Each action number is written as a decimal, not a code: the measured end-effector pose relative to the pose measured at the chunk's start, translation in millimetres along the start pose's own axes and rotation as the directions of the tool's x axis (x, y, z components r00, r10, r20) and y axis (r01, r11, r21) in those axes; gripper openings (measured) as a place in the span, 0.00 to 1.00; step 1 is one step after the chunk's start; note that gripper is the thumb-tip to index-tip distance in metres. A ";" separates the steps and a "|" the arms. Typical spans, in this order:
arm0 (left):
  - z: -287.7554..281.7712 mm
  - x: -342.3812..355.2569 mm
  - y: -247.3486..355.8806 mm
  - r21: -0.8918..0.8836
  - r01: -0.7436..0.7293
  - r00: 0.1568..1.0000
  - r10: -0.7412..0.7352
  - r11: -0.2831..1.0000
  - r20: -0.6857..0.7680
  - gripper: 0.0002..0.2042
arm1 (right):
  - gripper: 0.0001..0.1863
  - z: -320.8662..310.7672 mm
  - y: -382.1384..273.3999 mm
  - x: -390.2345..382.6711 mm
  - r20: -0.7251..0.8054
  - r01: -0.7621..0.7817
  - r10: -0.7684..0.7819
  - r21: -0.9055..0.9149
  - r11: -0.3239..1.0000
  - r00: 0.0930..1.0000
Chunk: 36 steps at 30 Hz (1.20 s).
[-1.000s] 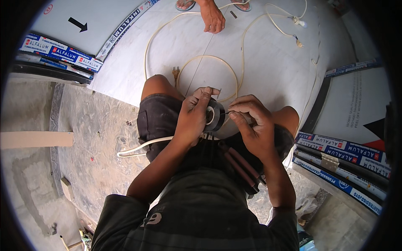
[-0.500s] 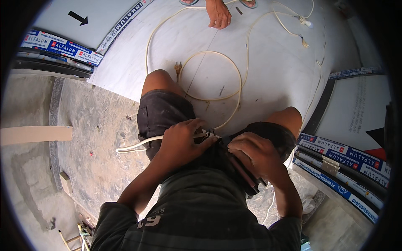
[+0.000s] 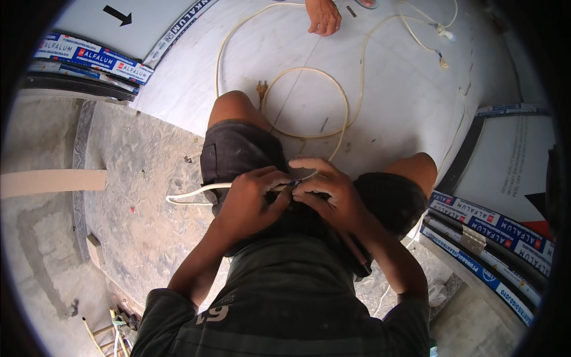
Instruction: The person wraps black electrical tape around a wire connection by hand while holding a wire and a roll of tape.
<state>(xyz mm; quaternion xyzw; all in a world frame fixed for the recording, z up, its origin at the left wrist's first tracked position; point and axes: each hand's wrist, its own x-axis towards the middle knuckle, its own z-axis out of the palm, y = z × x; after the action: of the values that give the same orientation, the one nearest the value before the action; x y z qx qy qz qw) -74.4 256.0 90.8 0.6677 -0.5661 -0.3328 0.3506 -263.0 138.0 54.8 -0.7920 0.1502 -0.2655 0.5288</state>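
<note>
My left hand point(image 3: 253, 193) is closed around a white electric cable point(image 3: 205, 191), whose bend sticks out to the left past my thigh. The cable's end comes out between my thumb and forefinger above my lap. There my right hand point(image 3: 330, 190) meets it, thumb and fingertips pinched on the thin, dark wire end point(image 3: 294, 183), index finger raised. The exact shape of that end is too small to make out. A long dark object with a brown strip point(image 3: 355, 250) lies at my right hip, partly hidden by my forearm.
Pale cord point(image 3: 306, 69) loops over the white tiles ahead, with a two-pin plug point(image 3: 262, 89) beside it. A white bulb point(image 3: 446, 34) and a cord end point(image 3: 443, 61) lie farther right. Another person's hand point(image 3: 324, 18) rests at the far edge. Film-wrapped frames point(image 3: 95, 56) flank both sides.
My right hand has moved left from the dark object at my hip to the cable end, and its fingers now pinch there. My left hand keeps its hold. The view has shifted slightly.
</note>
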 end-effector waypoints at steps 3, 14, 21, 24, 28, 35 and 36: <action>-1.4 -3.1 -2.6 -0.003 -0.014 1.000 0.014 1.000 0.011 0.09 | 0.04 8.4 11.9 -2.5 0.020 -0.138 0.136 0.205 0.969 0.990; 1.9 -6.5 0.4 -0.047 0.023 1.000 -0.024 0.999 -0.009 0.10 | 0.06 10.8 8.9 -6.2 -0.064 -0.164 0.177 0.181 0.970 0.982; 6.1 -7.8 1.3 -0.058 0.009 0.998 -0.012 0.998 -0.063 0.06 | 0.07 8.9 9.3 -5.9 0.009 -0.360 0.382 0.352 0.864 0.924; 6.7 -9.5 2.3 -0.056 0.028 0.997 -0.032 0.998 -0.069 0.05 | 0.07 8.8 10.1 -8.7 0.002 -0.396 0.427 0.382 0.835 0.904; 6.9 -9.0 3.4 -0.035 0.039 0.995 -0.041 0.999 -0.086 0.05 | 0.09 11.7 14.5 -10.1 -0.086 -0.120 0.135 0.156 0.980 0.987; 17.7 -10.0 2.3 -0.034 0.009 0.991 -0.013 0.999 -0.133 0.06 | 0.06 3.5 6.5 -10.4 0.019 -0.122 0.121 0.013 0.992 0.992; 19.4 -9.0 8.4 -0.017 0.042 0.985 -0.044 0.999 -0.170 0.07 | 0.07 1.4 6.8 -11.0 0.072 -0.155 0.153 0.020 0.988 0.986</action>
<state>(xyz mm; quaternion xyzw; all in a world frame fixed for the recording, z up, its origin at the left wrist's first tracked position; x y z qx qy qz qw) -96.3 262.1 88.0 0.7034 -0.5173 -0.2859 0.3947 -270.8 142.1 45.3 -0.7800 0.1891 -0.1978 0.5627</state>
